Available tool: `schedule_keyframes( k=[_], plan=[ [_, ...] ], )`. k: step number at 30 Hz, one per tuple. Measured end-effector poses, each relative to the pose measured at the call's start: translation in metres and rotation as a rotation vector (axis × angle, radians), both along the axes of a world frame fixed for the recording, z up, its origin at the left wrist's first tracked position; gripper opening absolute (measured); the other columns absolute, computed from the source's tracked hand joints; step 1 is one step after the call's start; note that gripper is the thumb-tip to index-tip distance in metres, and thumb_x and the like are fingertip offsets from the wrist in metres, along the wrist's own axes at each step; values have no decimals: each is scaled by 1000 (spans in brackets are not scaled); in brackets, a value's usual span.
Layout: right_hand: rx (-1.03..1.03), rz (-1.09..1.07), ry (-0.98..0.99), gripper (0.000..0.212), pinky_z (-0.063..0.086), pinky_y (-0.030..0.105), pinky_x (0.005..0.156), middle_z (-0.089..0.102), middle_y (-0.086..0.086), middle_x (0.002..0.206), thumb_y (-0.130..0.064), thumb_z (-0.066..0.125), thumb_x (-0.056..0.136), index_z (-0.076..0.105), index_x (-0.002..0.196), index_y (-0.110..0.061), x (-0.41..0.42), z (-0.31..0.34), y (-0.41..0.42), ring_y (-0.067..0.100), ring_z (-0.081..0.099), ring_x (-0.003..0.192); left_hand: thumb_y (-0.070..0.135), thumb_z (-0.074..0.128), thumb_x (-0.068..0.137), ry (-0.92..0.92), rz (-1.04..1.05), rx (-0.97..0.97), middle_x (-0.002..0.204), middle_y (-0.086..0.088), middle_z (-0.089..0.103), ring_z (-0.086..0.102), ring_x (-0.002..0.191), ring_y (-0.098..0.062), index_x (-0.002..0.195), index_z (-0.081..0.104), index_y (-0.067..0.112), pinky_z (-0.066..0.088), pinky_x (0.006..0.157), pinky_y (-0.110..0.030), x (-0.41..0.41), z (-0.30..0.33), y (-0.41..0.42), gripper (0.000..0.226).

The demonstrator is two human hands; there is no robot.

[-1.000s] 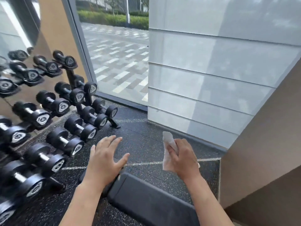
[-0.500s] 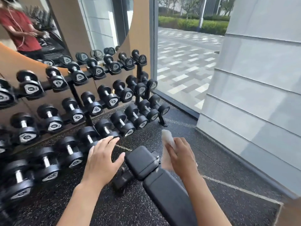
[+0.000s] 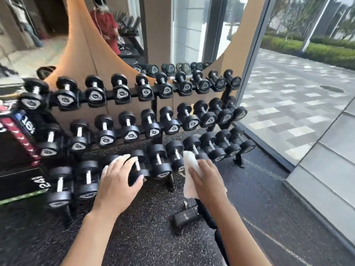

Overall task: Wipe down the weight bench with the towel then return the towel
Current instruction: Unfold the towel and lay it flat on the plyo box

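My right hand (image 3: 208,181) grips a small white towel (image 3: 190,177), held upright in front of me above the floor. My left hand (image 3: 118,181) hovers beside it with fingers spread and relaxed, holding nothing. Of the black weight bench (image 3: 187,215) only the end piece and a strip of frame show, low in the view and mostly hidden under my right forearm.
A three-tier rack of black dumbbells (image 3: 134,127) fills the wall straight ahead, below a mirror (image 3: 119,29) reflecting a person in red. A glass wall (image 3: 297,93) runs along the right. Black boxes (image 3: 19,143) stand at the left. Speckled rubber floor (image 3: 134,237) lies underfoot.
The view has swung left, from the glass corner to facing the dumbbell rack. The bench has slid out of sight under my right arm. Both hands keep their pose, towel still held.
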State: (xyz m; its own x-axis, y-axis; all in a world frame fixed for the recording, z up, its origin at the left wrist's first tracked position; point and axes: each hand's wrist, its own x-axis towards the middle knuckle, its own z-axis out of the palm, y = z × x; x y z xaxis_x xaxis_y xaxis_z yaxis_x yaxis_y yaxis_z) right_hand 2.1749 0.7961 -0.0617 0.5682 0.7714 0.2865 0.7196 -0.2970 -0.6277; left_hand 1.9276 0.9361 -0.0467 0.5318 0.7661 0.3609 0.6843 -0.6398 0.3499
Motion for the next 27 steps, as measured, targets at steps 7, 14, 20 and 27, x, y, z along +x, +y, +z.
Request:
schedule_keyframes(
  k=[7,14,20,27],
  plan=[
    [-29,196,-44,27,44,39,79,49,-9,100,-46,54,105,48,93,-23,-89,6,105,16,50,92,53,50,91,-42,174,-4,149,-4,55,46,142,-25,144,58,19,39,117,-54,-103,2,60,64],
    [-32,404,-90,22,44,37,75,49,-10,99,-42,56,104,53,99,-21,-147,2,184,17,51,90,52,47,92,-89,336,-21,149,-3,54,45,142,-25,144,57,17,37,119,-53,-172,-10,89,63],
    [12,584,-103,24,44,38,78,49,-9,102,-42,56,105,58,109,-19,-173,-9,245,17,50,93,52,45,92,-89,492,-27,147,-2,55,46,140,-22,142,58,16,39,118,-52,-198,-20,110,62],
    [30,754,-116,23,46,39,80,48,-9,99,-41,56,105,58,107,-18,-162,-14,330,18,50,93,47,51,93,-44,672,-8,147,0,54,44,140,-20,142,59,18,35,119,-45,-188,-12,140,58]
  ],
)
